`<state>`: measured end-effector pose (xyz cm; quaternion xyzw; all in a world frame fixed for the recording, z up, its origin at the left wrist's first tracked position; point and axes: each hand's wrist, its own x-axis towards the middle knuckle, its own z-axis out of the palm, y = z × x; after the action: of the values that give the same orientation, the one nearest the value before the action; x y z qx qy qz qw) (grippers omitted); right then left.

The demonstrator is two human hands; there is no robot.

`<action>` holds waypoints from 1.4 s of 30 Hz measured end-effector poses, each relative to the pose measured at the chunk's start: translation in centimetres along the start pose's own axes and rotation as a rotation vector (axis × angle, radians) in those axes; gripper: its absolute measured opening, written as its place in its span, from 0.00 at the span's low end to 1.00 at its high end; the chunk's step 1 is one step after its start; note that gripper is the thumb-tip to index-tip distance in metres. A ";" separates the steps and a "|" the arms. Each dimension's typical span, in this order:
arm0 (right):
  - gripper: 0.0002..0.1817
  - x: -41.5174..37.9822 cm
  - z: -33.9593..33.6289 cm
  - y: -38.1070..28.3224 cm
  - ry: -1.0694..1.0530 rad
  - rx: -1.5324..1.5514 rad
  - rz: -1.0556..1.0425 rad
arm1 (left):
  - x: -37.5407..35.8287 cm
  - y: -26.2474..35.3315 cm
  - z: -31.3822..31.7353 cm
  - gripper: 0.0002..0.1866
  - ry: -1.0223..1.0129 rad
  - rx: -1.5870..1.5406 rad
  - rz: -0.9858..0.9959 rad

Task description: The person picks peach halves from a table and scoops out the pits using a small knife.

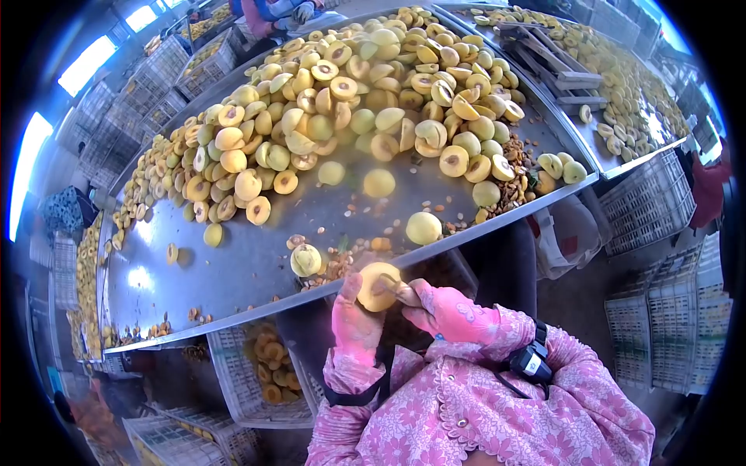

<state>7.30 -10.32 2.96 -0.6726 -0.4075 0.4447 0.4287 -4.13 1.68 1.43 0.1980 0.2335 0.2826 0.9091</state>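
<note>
My left hand (356,330), in a pink glove with bare fingertips, grips a yellow peach half (378,279) just off the table's front edge, its cut face up. My right hand (458,312), gloved the same way, is closed on a small pitting tool (395,288). The tool's tip rests at the centre of the cut face; its exact shape is blurred. On the table close by lie a pale peach (305,260) and a rounder one (423,228), with loose pits and scraps (339,266) at the edge.
A large heap of peach halves (342,89) covers the back of the metal table (225,272). Brown pits (513,167) pile at its right. A crate of halves (233,373) stands below the edge. White crates (649,203) are at right. Another person's gloved hand (303,12) shows at the far side.
</note>
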 end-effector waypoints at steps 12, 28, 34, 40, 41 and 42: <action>0.10 1.3 1.6 1.2 0.041 -0.563 -0.010 | 0.7 -2.3 -0.4 0.18 0.068 0.082 0.195; 0.17 4.4 5.8 7.7 0.080 0.409 -0.193 | 2.7 -4.1 -3.0 0.14 0.314 0.098 0.327; 0.18 3.1 3.9 2.9 0.129 -0.100 0.009 | 1.5 -3.7 -1.1 0.16 0.278 -0.077 0.418; 0.16 2.4 3.4 1.7 0.018 -0.264 -0.053 | 0.9 -3.7 -0.9 0.15 0.285 -0.066 0.435; 0.16 2.7 3.6 2.1 0.016 -0.264 -0.052 | 0.8 -3.7 -0.8 0.15 0.298 -0.061 0.428; 0.16 3.1 3.9 2.7 0.011 -0.135 0.102 | 0.6 -3.8 -1.0 0.15 0.300 -0.060 0.424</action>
<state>4.93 -7.40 -1.23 -0.7222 -0.3997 0.4337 0.3613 -2.61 -0.58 -1.47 0.1715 0.3104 0.4999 0.7902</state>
